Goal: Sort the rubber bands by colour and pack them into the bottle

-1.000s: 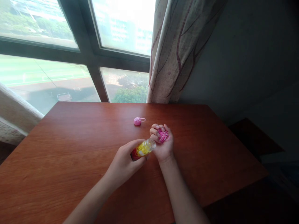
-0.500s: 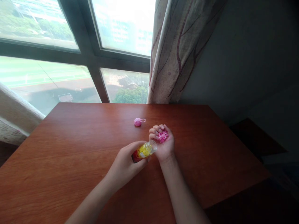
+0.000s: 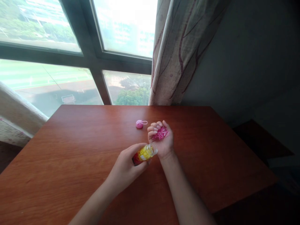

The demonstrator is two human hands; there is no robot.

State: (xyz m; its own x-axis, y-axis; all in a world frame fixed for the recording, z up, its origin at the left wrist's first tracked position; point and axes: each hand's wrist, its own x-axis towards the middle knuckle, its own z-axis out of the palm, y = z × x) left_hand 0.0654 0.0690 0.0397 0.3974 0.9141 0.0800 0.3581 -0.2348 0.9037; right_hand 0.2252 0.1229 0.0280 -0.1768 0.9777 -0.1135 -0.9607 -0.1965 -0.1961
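Note:
My left hand [image 3: 127, 165] is wrapped round a small clear bottle [image 3: 144, 153], tilted with its uncapped mouth toward my right palm. Yellow rubber bands fill the bottle near its neck, with red ones lower down. My right hand [image 3: 166, 143] lies palm up, its fingers curled over a heap of pink rubber bands [image 3: 161, 133]. The bottle's mouth is close beside the base of that palm; whether they touch I cannot tell. Just beyond my right fingers, a round pink cap [image 3: 139, 124] with a loop sits on the table.
The brown wooden table [image 3: 70, 150] spreads beneath both hands and reaches back to the window [image 3: 127, 28]. A patterned curtain [image 3: 174, 59] hangs behind the table, right of the glass. Another curtain [image 3: 21, 115] edges the left side.
My right fingers have shifted slightly left, and the pink rubber bands look more spread out across the palm. The bottle stays nearly where it was in my left hand.

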